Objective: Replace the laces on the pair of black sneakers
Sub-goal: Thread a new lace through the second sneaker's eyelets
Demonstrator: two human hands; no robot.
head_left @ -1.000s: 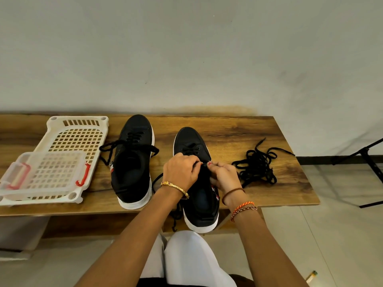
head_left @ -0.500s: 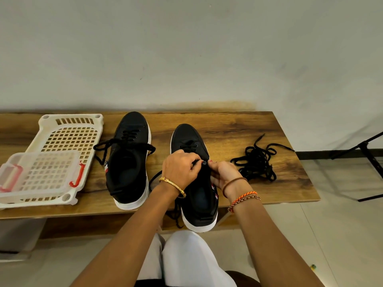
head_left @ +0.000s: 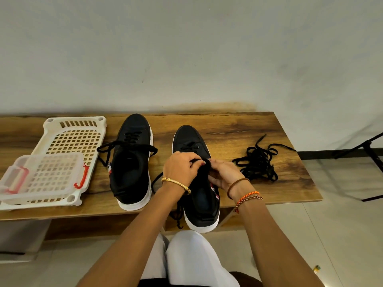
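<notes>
A long wooden table [head_left: 238, 129] stands against a pale wall [head_left: 186, 48]. Two black shoes with white soles sit on it, toes pointing at the wall. The right shoe [head_left: 202, 204] is in the middle, and its heel sticks out past the near edge of the table. Both hands work over the middle of this shoe. The left hand [head_left: 181, 169] has its fingers curled, and they pinch a black lace [head_left: 194, 160] at the top of the shoe. The right hand [head_left: 224, 172] is curled too, and it holds the side of the shoe close by the same spot. The two hands are almost touching. A few rows of lace already cross near the toe of this shoe. A loose end of lace [head_left: 178, 216] hangs down off the table edge, just left of the heel. The left shoe [head_left: 131, 162] stands beside it, a little apart. It is laced near the toe, and its lace ends stick out to both sides. A messy pile of black laces [head_left: 259, 162] lies on the table to the right of the hands, near but not touching. At the left end of the table is a white basket [head_left: 72, 139] full of square holes. A clear box with red clips [head_left: 41, 179] lies on top of the basket's near end. The left wrist wears a gold bangle [head_left: 176, 182]. The right wrist wears a brown band and orange thread bands [head_left: 246, 196]. White trousers [head_left: 190, 257] show at the bottom. A black stand [head_left: 369, 154] is on the floor at the far right.
</notes>
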